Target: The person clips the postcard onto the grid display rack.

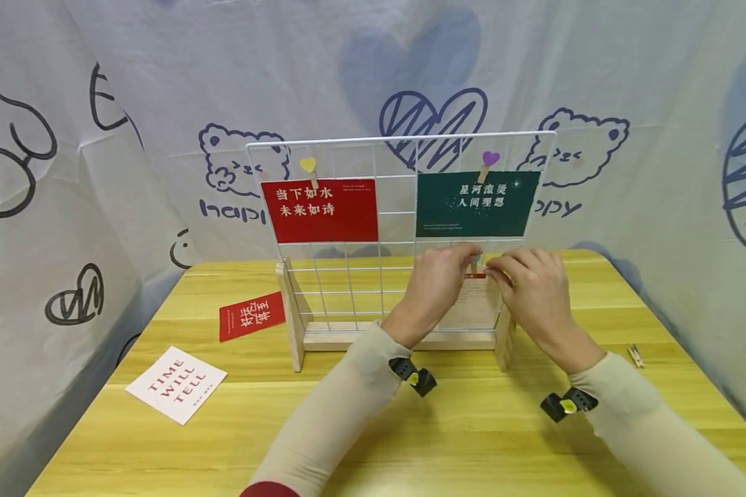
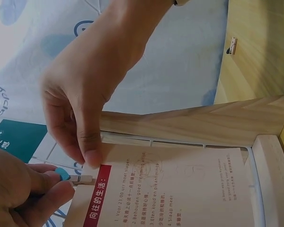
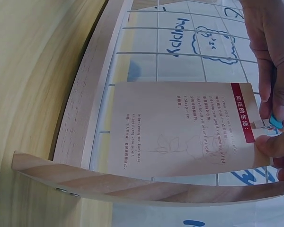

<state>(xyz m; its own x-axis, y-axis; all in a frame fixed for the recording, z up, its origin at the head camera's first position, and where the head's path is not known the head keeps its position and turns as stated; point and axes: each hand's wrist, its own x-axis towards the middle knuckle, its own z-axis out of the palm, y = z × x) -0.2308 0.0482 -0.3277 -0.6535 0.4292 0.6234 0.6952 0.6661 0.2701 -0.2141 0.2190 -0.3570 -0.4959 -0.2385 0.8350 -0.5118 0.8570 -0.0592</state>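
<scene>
My left hand [image 1: 434,284] pinches a small wooden clothespin with a blue top [image 2: 80,179] at the top edge of a cream card with a red band [image 2: 175,189]. With thumb and fingers, my right hand [image 1: 534,290] pinches the same card near its upper right corner. In the right wrist view the card [image 3: 170,127] lies against the white wire grid [image 1: 348,269], low on its right side. The clothespin's tip overlaps the card's edge beside the band. Above hang a green card [image 1: 472,221] and, to the left, a red card [image 1: 342,224], each with a heart clothespin.
Wooden feet [image 1: 291,317] and a crossbar hold the grid upright on the yellow wood table [image 1: 348,428]. Left of it lie a small red card [image 1: 236,328] and a white card [image 1: 177,407]. Another clothespin [image 1: 635,355] lies at the right. A patterned curtain [image 1: 323,69] hangs behind.
</scene>
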